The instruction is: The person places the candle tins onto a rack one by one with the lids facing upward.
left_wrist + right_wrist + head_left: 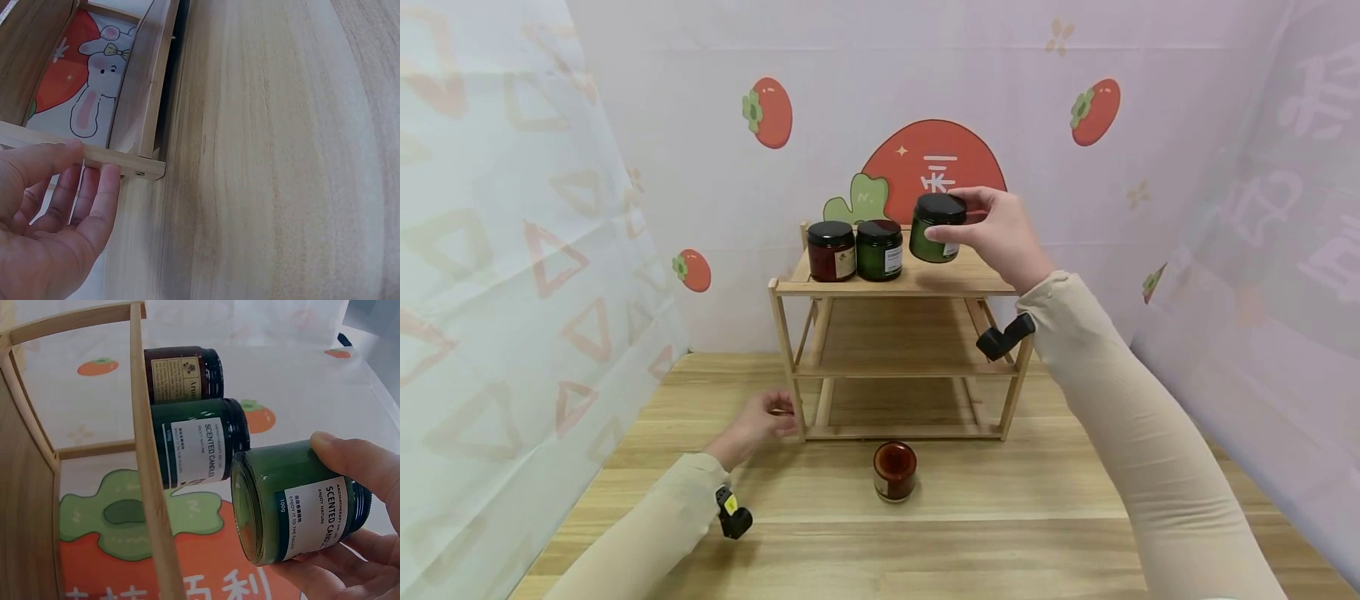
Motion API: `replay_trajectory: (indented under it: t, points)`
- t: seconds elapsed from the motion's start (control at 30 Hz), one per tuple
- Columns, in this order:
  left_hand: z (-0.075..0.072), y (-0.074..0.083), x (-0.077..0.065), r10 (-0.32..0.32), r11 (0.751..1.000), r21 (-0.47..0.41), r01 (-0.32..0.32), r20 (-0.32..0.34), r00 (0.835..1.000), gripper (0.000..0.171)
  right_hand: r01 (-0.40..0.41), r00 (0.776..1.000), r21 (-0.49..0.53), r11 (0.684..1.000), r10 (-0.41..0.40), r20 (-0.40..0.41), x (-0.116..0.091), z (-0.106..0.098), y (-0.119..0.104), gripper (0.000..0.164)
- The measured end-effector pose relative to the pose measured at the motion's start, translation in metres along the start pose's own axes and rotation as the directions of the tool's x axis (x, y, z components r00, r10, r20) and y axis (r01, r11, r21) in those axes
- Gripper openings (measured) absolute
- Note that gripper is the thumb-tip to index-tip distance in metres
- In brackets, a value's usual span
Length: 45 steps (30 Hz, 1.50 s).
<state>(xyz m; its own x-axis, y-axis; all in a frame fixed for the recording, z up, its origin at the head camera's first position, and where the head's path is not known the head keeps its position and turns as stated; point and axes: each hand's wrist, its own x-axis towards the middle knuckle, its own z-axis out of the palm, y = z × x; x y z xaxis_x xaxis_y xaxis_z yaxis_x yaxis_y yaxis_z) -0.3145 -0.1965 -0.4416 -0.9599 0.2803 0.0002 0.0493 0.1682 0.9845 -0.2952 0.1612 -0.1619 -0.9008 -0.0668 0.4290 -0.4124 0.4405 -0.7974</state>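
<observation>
My right hand grips a green scented candle jar with a black lid, thumb on one side and fingers on the other. The jar is slightly tilted above the top board of a wooden shelf rack. Left of it on that board stand a second green candle jar and a dark red candle jar, both lidded and labelled. Low down, my left hand pinches the rack's front left leg between thumb and fingers. The palm side of my right hand is partly hidden behind the jar.
A red-brown glass candle jar, lidless, stands on the wooden table before the rack. The rack's middle shelf lies under the top board. Printed cloth walls rise behind and at both sides.
</observation>
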Motion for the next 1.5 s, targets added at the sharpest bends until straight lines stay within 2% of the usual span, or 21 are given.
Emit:
replay_trajectory:
  t: [0.43,0.7,1.13,1.5]
  points:
    - [-0.001,-0.002,0.001,-0.002,1.000,0.008,0.002,-0.002,1.000,0.029,-0.020,1.000,0.005,1.000,0.020,0.005,0.006,0.007,0.014,0.067]
    - [-0.001,-0.003,0.001,-0.002,1.000,0.004,0.002,-0.007,1.000,0.029,-0.066,0.998,0.003,0.998,0.066,0.016,0.007,0.015,0.017,0.067]
    - [0.000,0.000,0.001,0.009,1.000,-0.001,-0.009,-0.003,1.000,0.030,-0.082,0.997,-0.028,0.996,0.083,0.005,0.009,0.022,0.019,0.063]
    - [0.002,0.003,-0.002,-0.007,1.000,-0.011,0.007,-0.005,1.000,0.030,-0.130,0.991,-0.039,0.991,0.131,0.024,0.007,0.025,0.022,0.069]
